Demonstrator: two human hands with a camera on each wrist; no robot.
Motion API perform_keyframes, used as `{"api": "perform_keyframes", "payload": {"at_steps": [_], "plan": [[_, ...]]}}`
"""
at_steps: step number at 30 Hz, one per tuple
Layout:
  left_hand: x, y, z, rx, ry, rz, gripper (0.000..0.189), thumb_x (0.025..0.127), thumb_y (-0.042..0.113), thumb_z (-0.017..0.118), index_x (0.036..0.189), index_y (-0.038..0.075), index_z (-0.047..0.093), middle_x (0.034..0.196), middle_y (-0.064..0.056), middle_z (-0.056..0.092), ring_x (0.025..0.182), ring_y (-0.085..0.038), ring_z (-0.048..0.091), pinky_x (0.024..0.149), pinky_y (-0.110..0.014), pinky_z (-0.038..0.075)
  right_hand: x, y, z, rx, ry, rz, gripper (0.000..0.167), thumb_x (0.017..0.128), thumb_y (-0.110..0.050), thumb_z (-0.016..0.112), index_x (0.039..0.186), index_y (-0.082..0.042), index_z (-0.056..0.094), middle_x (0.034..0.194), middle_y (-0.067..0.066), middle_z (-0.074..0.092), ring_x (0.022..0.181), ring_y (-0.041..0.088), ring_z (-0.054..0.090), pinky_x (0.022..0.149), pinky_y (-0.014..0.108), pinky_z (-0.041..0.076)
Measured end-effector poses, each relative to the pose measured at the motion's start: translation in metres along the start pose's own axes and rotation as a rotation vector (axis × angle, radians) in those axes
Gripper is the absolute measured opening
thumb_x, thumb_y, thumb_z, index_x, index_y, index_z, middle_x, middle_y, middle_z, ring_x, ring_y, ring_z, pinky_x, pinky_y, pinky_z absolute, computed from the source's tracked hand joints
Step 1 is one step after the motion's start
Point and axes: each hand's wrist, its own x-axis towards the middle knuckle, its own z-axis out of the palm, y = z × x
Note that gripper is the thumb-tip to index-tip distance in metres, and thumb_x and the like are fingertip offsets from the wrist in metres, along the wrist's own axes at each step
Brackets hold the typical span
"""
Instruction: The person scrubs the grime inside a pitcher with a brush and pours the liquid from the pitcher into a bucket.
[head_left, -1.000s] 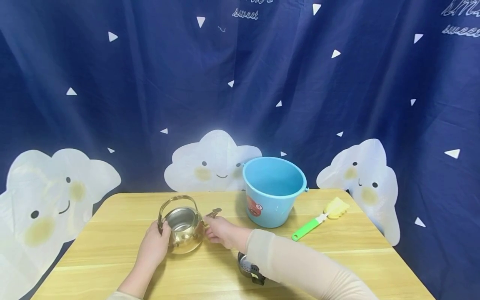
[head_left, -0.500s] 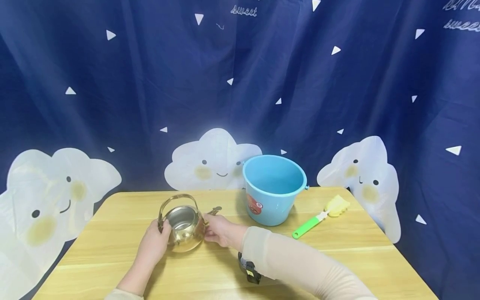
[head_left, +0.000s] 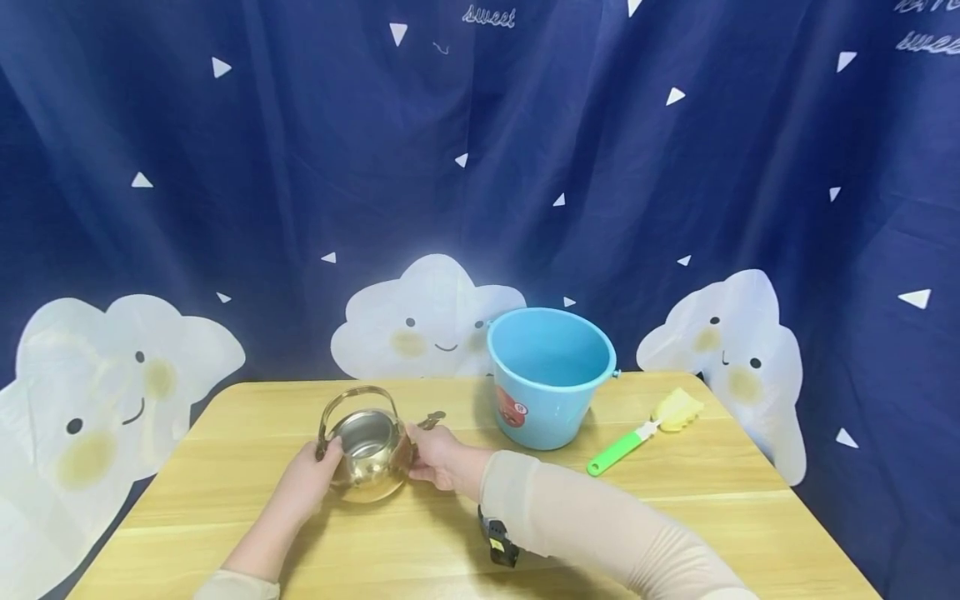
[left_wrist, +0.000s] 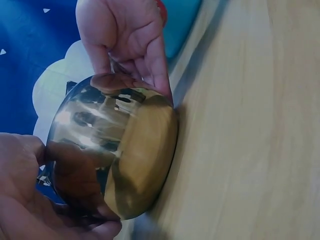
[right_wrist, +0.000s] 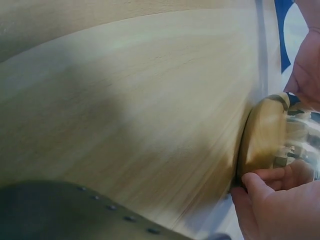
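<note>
A shiny gold metal teapot (head_left: 371, 479) with an arched handle (head_left: 360, 392) stands upright on the left half of the table, its round mouth uncovered. Its spout (head_left: 431, 419) points right, partly behind a hand. My left hand (head_left: 309, 477) holds the pot's left side, thumb at the rim near the handle's foot. On the opposite side my right hand (head_left: 441, 458) grips the body below the spout. In the right wrist view the thumb and fingers of my right hand (right_wrist: 280, 205) lie against the lower body. Whether the base touches the table cannot be told.
A light blue bucket (head_left: 543, 417) stands at the back, right of the teapot. To its right lies a toy tool with a green handle (head_left: 618, 454) and yellow head (head_left: 677, 410). A dark strap (head_left: 501, 546) hangs beneath my right wrist. Behind the wooden table (head_left: 420, 558) hangs a blue curtain (head_left: 450, 167).
My right hand's fingers have drawn in slightly against the teapot's side. The teapot and left hand look almost unmoved; the head view has shifted a little.
</note>
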Motion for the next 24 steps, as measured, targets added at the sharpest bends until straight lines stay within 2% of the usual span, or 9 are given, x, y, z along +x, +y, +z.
{"api": "perform_keyframes", "payload": {"at_steps": [2, 4, 7, 8, 9, 10, 12, 19, 24], "plan": [[-0.001, -0.001, 0.000, -0.016, -0.009, -0.013, 0.068, 0.107, 0.050, 0.032, 0.130, -0.013, 0.045, 0.134, -0.042, 0.047, 0.114, -0.054, 0.054, 0.088, -0.058, 0.052, -0.001, -0.001, 0.001, -0.001, 0.005, -0.003, 0.026, 0.106, -0.027, 0.048, 0.097, -0.006, 0.061, 0.088, 0.007, 0.060, 0.080, 0.018, 0.061, 0.089, 0.041, 0.057], [-0.002, -0.002, 0.000, -0.054, -0.028, -0.037, 0.075, 0.106, 0.054, 0.031, 0.135, -0.014, 0.041, 0.136, -0.041, 0.045, 0.113, -0.054, 0.053, 0.084, -0.056, 0.054, -0.002, -0.001, 0.002, -0.001, 0.009, -0.008, 0.026, 0.106, -0.027, 0.048, 0.096, -0.006, 0.060, 0.087, 0.007, 0.059, 0.080, 0.018, 0.060, 0.089, 0.041, 0.057], [-0.003, -0.004, -0.001, -0.097, -0.062, -0.057, 0.084, 0.104, 0.060, 0.028, 0.143, -0.015, 0.032, 0.142, -0.042, 0.039, 0.120, -0.059, 0.047, 0.089, -0.061, 0.051, -0.003, -0.001, 0.004, 0.002, 0.015, -0.016, 0.026, 0.106, -0.026, 0.048, 0.096, -0.006, 0.060, 0.088, 0.007, 0.059, 0.081, 0.018, 0.060, 0.089, 0.041, 0.057], [-0.003, -0.005, -0.002, -0.103, -0.076, -0.055, 0.088, 0.104, 0.061, 0.026, 0.146, -0.016, 0.029, 0.145, -0.043, 0.034, 0.130, -0.061, 0.038, 0.097, -0.066, 0.045, -0.003, 0.000, 0.004, 0.005, 0.016, -0.018, 0.025, 0.106, -0.026, 0.048, 0.096, -0.006, 0.060, 0.089, 0.007, 0.059, 0.081, 0.018, 0.060, 0.089, 0.041, 0.057], [-0.003, -0.006, -0.002, -0.115, -0.088, -0.057, 0.090, 0.103, 0.062, 0.026, 0.147, -0.016, 0.026, 0.146, -0.043, 0.032, 0.131, -0.061, 0.035, 0.099, -0.068, 0.043, -0.003, 0.000, 0.005, 0.007, 0.017, -0.019, 0.025, 0.106, -0.026, 0.048, 0.096, -0.006, 0.059, 0.089, 0.007, 0.060, 0.081, 0.019, 0.060, 0.089, 0.042, 0.057], [-0.004, -0.006, -0.002, -0.116, -0.103, -0.053, 0.092, 0.103, 0.063, 0.024, 0.147, -0.018, 0.024, 0.149, -0.043, 0.027, 0.136, -0.061, 0.028, 0.104, -0.071, 0.034, -0.003, 0.001, 0.005, 0.008, 0.019, -0.019, 0.025, 0.106, -0.026, 0.048, 0.097, -0.005, 0.059, 0.089, 0.008, 0.060, 0.081, 0.019, 0.061, 0.090, 0.043, 0.056], [-0.003, -0.008, -0.002, -0.126, -0.116, -0.049, 0.093, 0.103, 0.063, 0.023, 0.147, -0.019, 0.023, 0.149, -0.043, 0.026, 0.137, -0.061, 0.026, 0.108, -0.072, 0.027, -0.003, 0.001, 0.004, 0.010, 0.020, -0.020, 0.025, 0.106, -0.025, 0.047, 0.097, -0.006, 0.059, 0.088, 0.007, 0.061, 0.080, 0.018, 0.061, 0.090, 0.044, 0.056], [-0.002, -0.010, 0.000, -0.219, -0.106, -0.049, 0.088, 0.105, 0.060, 0.030, 0.143, -0.020, 0.030, 0.143, -0.041, 0.038, 0.132, -0.055, 0.040, 0.108, -0.061, 0.038, -0.007, -0.001, 0.003, 0.021, 0.013, -0.020, 0.024, 0.107, -0.023, 0.046, 0.096, -0.005, 0.059, 0.084, 0.007, 0.062, 0.077, 0.017, 0.061, 0.091, 0.044, 0.056], [-0.003, -0.010, 0.000, -0.266, -0.117, -0.055, 0.087, 0.104, 0.059, 0.032, 0.141, -0.021, 0.033, 0.143, -0.040, 0.038, 0.134, -0.054, 0.039, 0.108, -0.055, 0.040, -0.011, -0.002, 0.002, 0.011, 0.014, -0.020, 0.024, 0.107, -0.022, 0.045, 0.096, -0.006, 0.059, 0.082, 0.006, 0.061, 0.075, 0.016, 0.060, 0.086, 0.039, 0.058]]}}
